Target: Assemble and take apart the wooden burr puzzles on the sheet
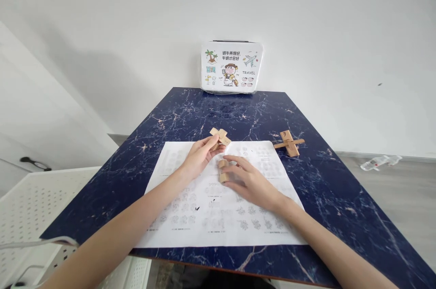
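My left hand (200, 154) is closed around several light wooden burr puzzle pieces (223, 137) that cross one another, held just above the far edge of a printed sheet (184, 238). Part of this bundle is hidden by my fingers. Closer to me, my right hand (248, 179) has its fingers curled round a notched wooden puzzle piece (223, 177) at the middle of the sheet. My fingers cover much of that piece. Rows of small drawings of puzzle parts fill the paper.
Right of the sheet, crossed wooden pieces (289, 144) lie on the blue marbled table (218, 116). A white cartoon-printed case (232, 67) stands against the wall at the back. A white perforated rack (41, 207) is at the left, and a clear plastic packet (378, 162) lies beyond the right edge.
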Motion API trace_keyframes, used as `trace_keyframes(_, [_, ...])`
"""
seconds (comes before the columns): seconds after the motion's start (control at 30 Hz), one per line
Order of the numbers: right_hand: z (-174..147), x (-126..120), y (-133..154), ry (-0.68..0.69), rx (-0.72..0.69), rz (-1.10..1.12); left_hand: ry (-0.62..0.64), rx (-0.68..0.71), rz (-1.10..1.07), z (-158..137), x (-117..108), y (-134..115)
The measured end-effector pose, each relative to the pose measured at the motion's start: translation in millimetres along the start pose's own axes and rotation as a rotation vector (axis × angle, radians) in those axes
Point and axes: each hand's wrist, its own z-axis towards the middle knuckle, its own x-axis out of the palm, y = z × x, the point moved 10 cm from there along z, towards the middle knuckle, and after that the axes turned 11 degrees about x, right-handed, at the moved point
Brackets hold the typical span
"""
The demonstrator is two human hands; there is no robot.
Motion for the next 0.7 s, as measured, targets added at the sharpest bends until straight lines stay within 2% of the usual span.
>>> trace_keyframes(0.1, [4.0, -5.5, -9.4, 0.02, 0.092, 0.161, -0.019, -0.042, -0.029, -0.4, -0.2, 3.1])
trace_keyframes(0.3, [7.6, -19.4, -37.7, -0.02, 0.357, 0.732, 0.015, -0.054, -0.032, -3.3, 7.5, -0.5])
trace_keyframes(0.43, [4.9, -17.0, -50.2, 0.004, 0.482, 0.898, 0.018, -0.041, 0.046, -5.5, 6.6, 0.2])
trace_keyframes(0.57, [5.1, -14.5, -52.9, 0.04, 0.507, 1.057, 0.02, -0.019, 0.178, -6.8, 2.7, -0.2])
trace_keyframes(0.7, [7.5, -12.7, -46.7, 0.114, 0.469, 1.184, 0.125, 0.037, 0.306, -9.1, 13.8, -7.0])
